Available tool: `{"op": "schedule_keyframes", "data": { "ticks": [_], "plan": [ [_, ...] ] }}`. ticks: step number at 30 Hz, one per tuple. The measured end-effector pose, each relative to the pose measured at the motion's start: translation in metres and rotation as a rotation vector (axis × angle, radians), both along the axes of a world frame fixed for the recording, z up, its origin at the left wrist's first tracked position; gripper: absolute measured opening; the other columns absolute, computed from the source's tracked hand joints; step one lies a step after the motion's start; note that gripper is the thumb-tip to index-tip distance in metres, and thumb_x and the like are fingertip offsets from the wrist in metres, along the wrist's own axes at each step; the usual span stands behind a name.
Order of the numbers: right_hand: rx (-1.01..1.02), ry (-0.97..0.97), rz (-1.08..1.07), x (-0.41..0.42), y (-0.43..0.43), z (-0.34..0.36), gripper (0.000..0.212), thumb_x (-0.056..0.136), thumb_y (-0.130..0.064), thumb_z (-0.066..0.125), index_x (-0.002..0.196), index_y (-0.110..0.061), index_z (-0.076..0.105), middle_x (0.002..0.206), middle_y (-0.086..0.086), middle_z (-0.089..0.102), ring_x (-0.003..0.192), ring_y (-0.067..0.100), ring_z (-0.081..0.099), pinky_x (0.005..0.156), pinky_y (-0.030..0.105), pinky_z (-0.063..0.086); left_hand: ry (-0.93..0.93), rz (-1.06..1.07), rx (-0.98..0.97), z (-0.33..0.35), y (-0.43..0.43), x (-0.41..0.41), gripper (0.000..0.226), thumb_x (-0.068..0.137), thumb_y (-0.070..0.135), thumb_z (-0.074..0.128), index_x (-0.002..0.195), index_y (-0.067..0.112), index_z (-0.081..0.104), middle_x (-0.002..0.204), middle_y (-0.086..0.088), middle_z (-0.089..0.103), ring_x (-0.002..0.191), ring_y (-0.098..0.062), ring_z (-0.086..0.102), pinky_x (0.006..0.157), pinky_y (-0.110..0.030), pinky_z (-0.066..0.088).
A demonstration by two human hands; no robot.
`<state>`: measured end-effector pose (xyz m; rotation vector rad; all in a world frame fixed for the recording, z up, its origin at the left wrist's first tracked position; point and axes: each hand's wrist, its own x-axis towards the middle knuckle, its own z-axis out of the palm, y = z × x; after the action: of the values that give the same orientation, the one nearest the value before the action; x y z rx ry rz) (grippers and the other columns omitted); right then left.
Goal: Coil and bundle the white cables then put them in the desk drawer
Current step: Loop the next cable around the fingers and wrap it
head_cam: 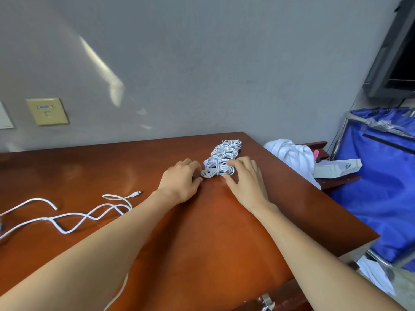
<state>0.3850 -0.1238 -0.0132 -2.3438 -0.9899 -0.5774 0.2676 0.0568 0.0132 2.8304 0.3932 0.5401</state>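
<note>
A row of several coiled white cable bundles (223,157) lies on the brown desk (202,232) near its far right corner. My left hand (180,180) rests at the left end of the nearest bundle (213,171), its fingertips curled against the coil. On the right end of that same bundle sits my right hand (246,178), its fingers spread and laid over it. Loose, uncoiled white cables (74,215) sprawl on the desk's left part, one plug end (135,194) pointing right. A drawer front with a metal latch (267,300) shows below the desk's near edge.
A blue laundry cart (381,187) stands to the right of the desk. White cloth (289,153) and a grey device (336,168) lie on a lower shelf beside it. Wall plates (47,111) sit on the grey wall at left.
</note>
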Motion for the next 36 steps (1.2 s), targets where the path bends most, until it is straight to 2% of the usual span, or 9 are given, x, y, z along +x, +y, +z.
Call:
{"op": "schedule_keyframes", "data": {
  "ticks": [4,13,18,24,30,33,36],
  "plan": [
    [0.013,0.034,0.044,-0.021,0.0,0.004,0.03,0.098,-0.029,0.066,0.127,-0.02,0.065,0.126,-0.001,0.056,0.116,0.021,0.05,0.1,0.039,0.042,0.012,0.023,0.034,0.007,0.008,-0.025,0.029,0.102,0.034,0.055,0.129,0.025,0.059,0.128,0.003,0.06,0.117,-0.022,0.055,0.096,-0.036,0.042],
    [-0.044,0.101,0.265,-0.084,0.013,0.023,0.029,0.104,-0.031,0.058,0.131,-0.022,0.063,0.129,-0.008,0.059,0.126,0.012,0.053,0.111,0.038,0.042,0.011,0.052,0.111,0.029,0.03,-0.113,0.029,0.104,0.035,0.051,0.129,0.026,0.061,0.133,0.004,0.062,0.121,-0.022,0.055,0.102,-0.038,0.042],
    [-0.05,0.1,0.349,-0.126,0.033,0.038,0.028,0.105,-0.034,0.056,0.13,-0.024,0.062,0.127,-0.01,0.058,0.121,0.008,0.055,0.105,0.03,0.043,0.02,0.097,0.125,0.033,0.049,-0.16,0.027,0.103,0.034,0.05,0.127,0.028,0.061,0.131,0.007,0.062,0.121,-0.021,0.055,0.103,-0.039,0.042],
    [-0.08,0.103,0.428,-0.167,0.062,0.045,0.03,0.106,-0.036,0.053,0.133,-0.025,0.061,0.131,-0.01,0.058,0.122,0.009,0.053,0.106,0.03,0.046,0.013,0.168,0.111,0.03,0.068,-0.205,0.034,0.104,0.038,0.052,0.135,0.025,0.059,0.136,0.004,0.061,0.126,-0.024,0.055,0.103,-0.04,0.041],
    [-0.107,0.152,0.475,-0.188,0.091,0.039,0.03,0.106,-0.039,0.052,0.134,-0.028,0.059,0.133,-0.011,0.057,0.123,0.007,0.052,0.103,0.026,0.046,0.029,0.205,0.034,0.011,0.076,-0.228,0.04,0.106,0.037,0.047,0.145,0.028,0.049,0.145,0.004,0.055,0.134,-0.021,0.049,0.113,-0.039,0.035],
    [-0.119,0.175,0.478,-0.192,0.104,0.034,0.031,0.106,-0.041,0.05,0.134,-0.028,0.058,0.131,-0.011,0.057,0.121,0.007,0.052,0.099,0.026,0.049,0.019,0.198,-0.014,0.001,0.079,-0.231,0.048,0.107,0.037,0.046,0.153,0.027,0.04,0.15,0.003,0.051,0.139,-0.022,0.045,0.116,-0.039,0.032],
    [-0.152,0.201,0.481,-0.194,0.115,0.03,0.031,0.108,-0.041,0.046,0.132,-0.026,0.059,0.124,-0.011,0.061,0.113,0.008,0.056,0.09,0.026,0.05,0.019,0.194,-0.022,-0.012,0.087,-0.231,0.047,0.108,0.04,0.042,0.153,0.028,0.041,0.148,0.004,0.052,0.136,-0.019,0.046,0.115,-0.037,0.033]
  ]
}}
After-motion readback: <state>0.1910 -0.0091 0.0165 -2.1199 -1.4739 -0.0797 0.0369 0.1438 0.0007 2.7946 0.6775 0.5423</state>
